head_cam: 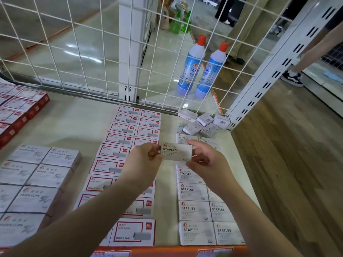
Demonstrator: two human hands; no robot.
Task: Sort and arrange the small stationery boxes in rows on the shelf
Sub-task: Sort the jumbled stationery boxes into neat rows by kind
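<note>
Holding one small staples box (176, 152) up in the air, both hands pinch it by its ends. The left hand (143, 160) grips the left end with thumb and fingers, and the right hand (207, 160) grips the right end the same way. The box hangs just above the two rows of staples boxes (194, 210) on the shelf (70, 123). I think this box is being checked before it goes down. Next it needs a spot in those rows, set flat and lined up with the rest. More loose boxes (204, 122) wait in a pile at the back corner.
</note>
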